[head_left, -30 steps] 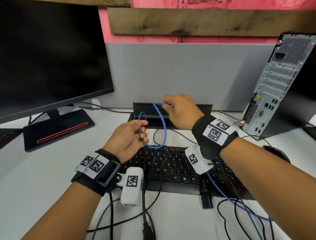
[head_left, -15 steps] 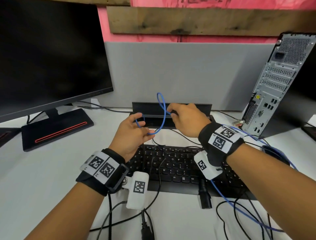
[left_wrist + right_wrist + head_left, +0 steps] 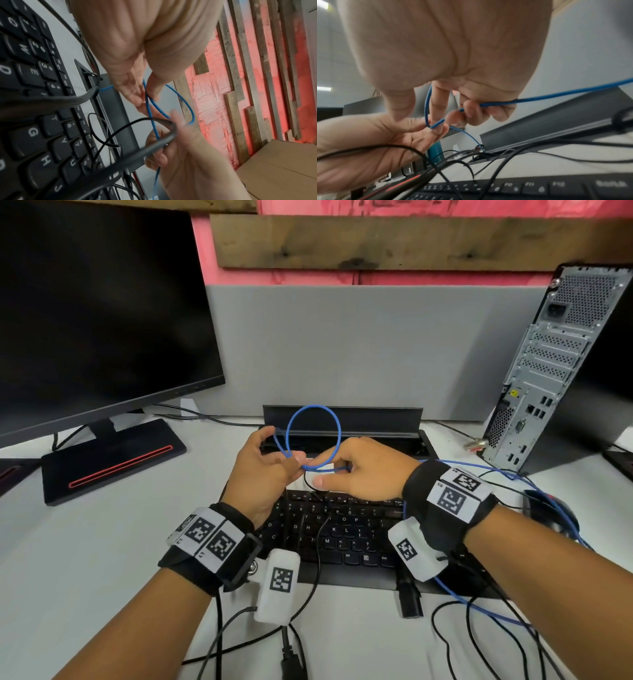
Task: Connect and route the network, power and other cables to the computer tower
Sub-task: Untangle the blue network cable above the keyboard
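Note:
A thin blue network cable [image 3: 337,426] stands in an upright loop above the desk's black cable tray [image 3: 342,419]. My left hand [image 3: 263,470] pinches the loop where its strands cross [image 3: 147,97]. My right hand [image 3: 359,470] grips the blue cable [image 3: 496,104] just to the right, fingers curled round it. From there the cable runs right, past the mouse, and back under my right forearm. The computer tower [image 3: 551,364] stands at the right, its silver rear panel with ports facing me. A clear plug [image 3: 474,444] lies by its base.
A black keyboard [image 3: 342,535] lies under my hands, with several black cables [image 3: 318,563] over and around it. A black power plug [image 3: 409,599] lies at its front edge. A dark monitor [image 3: 102,313] stands at the left. A grey partition [image 3: 342,347] backs the desk.
The hands came together over the keyboard's far edge. The blue cable, a low curve before, is now a closed upright loop pinched at its crossing by my left hand.

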